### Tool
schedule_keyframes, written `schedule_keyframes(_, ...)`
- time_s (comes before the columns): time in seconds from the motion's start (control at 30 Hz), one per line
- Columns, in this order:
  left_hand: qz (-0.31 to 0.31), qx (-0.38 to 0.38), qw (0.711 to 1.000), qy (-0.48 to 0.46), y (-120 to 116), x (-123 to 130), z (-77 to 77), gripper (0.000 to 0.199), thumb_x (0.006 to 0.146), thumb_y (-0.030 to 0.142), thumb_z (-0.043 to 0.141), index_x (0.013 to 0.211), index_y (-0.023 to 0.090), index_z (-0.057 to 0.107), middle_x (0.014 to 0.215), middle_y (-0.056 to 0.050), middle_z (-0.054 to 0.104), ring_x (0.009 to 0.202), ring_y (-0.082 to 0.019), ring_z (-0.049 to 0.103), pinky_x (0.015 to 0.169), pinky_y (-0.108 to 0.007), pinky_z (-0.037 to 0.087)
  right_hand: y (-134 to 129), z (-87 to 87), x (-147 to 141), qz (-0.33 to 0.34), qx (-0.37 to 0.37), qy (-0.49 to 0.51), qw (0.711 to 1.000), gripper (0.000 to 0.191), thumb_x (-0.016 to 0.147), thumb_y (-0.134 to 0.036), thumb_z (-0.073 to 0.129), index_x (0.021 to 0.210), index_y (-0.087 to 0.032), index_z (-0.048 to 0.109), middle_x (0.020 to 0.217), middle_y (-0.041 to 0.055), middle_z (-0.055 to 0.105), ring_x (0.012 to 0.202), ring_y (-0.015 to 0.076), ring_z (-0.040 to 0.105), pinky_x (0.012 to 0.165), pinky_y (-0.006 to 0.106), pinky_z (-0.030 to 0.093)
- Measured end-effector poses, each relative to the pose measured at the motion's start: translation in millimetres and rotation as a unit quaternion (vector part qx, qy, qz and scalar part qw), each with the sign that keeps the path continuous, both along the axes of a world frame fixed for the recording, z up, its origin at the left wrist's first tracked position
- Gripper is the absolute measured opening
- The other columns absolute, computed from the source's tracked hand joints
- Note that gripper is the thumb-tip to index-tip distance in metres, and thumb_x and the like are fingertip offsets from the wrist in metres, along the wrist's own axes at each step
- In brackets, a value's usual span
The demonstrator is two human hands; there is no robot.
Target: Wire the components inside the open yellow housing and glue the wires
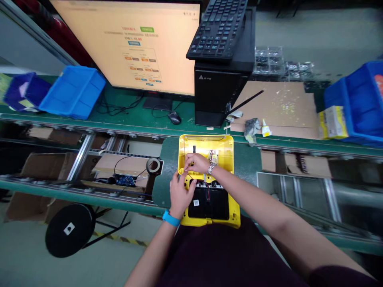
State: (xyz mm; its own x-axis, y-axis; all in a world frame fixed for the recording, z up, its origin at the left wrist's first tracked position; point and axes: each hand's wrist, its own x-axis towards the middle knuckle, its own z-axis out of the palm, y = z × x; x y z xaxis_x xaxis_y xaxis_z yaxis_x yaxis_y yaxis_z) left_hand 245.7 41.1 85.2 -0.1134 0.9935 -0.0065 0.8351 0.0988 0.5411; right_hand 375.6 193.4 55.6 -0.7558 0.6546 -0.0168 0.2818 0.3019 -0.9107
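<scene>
A yellow plastic case lies unfolded in front of me, its two halves joined around the middle. The near half holds a black panel with a small white label and thin red and black wires. Inside the far half sits a small white part with wires. My right hand reaches over the far half, its fingertips pinched at the left side; what they grip is too small to make out. Close below, my left hand rests on the case's left edge, thumb apart from the fingers, fingertips near the right hand's.
Behind the case stand a monitor, a black computer tower with a keyboard on top, and a mouse. A glue bottle lies right. A tape roll is left; a blue bin stands behind.
</scene>
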Motion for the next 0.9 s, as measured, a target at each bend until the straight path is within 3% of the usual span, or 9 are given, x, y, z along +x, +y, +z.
schedule_keyframes(0.23,-0.004,0.000,1.000,0.013,0,1,0.4,0.045,0.099,0.051,0.055,0.133,0.022,0.060,0.136,-0.018,0.053,0.130,-0.035,0.053,0.100,-0.047,0.047,-3,2.9,-1,-0.029,0.009,0.000,1.000,0.017,0.074,-0.004,0.083,0.077,-0.018,0.074,0.088,0.0000,0.063,0.074,0.0129,0.062,0.069,0.026,0.047)
schedule_keyframes(0.4,-0.012,-0.006,0.999,0.031,0,1,2.8,0.049,0.099,0.053,0.053,0.135,0.021,0.059,0.137,-0.019,0.052,0.129,-0.035,0.053,0.100,-0.047,0.047,-5,3.0,-4,-0.105,-0.053,0.014,0.993,0.048,0.060,-0.006,0.089,0.092,-0.021,0.056,0.083,-0.0070,0.057,0.065,0.0118,0.058,0.057,0.023,0.042)
schedule_keyframes(0.67,-0.067,-0.031,0.986,0.150,2,-5,15.8,0.065,0.098,0.060,0.048,0.148,0.018,0.048,0.137,-0.022,0.053,0.130,-0.037,0.050,0.100,-0.048,0.044,-15,-0.2,16,-0.237,-0.067,0.087,0.965,0.029,0.080,-0.022,0.075,0.103,-0.023,0.057,0.085,-0.0025,0.061,0.077,0.0163,0.061,0.073,0.031,0.051)
schedule_keyframes(0.9,-0.162,-0.059,0.959,0.223,16,-19,32.1,0.083,0.091,0.077,0.044,0.146,0.014,0.052,0.111,-0.018,0.058,0.105,-0.035,0.058,0.088,-0.046,0.045,-37,31.5,54,-0.277,-0.037,0.117,0.953,0.026,0.086,-0.027,0.072,0.109,-0.024,0.061,0.090,0.0015,0.063,0.081,0.0184,0.061,0.074,0.034,0.051)
